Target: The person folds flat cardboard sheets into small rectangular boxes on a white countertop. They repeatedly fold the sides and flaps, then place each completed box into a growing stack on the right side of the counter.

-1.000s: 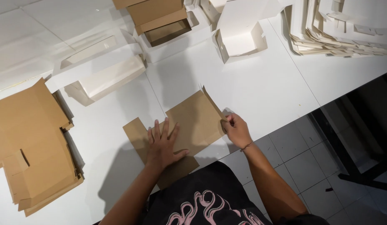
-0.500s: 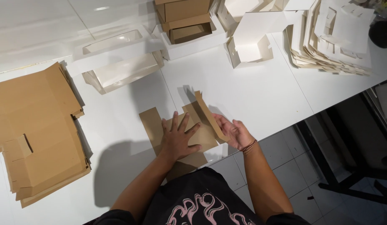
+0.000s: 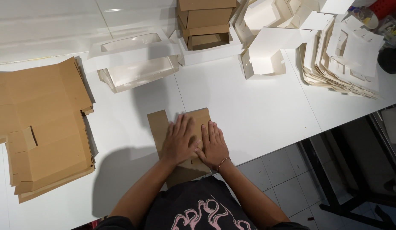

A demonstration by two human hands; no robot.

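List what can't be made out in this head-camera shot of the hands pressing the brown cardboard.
- Head view: the middle of the brown cardboard sheet lies under the left hand and right hand; any crease there is hidden.
- Its near end disappears behind the person's black shirt.
- The brown cardboard stack is cut off by the left edge.
- The dark round object at the right edge is cut off.

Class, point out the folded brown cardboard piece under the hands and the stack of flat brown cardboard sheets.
Folded brown cardboard piece [image 3: 158,127], head view, bare left flap.
Stack of flat brown cardboard sheets [image 3: 44,127], head view, top sheet's middle.
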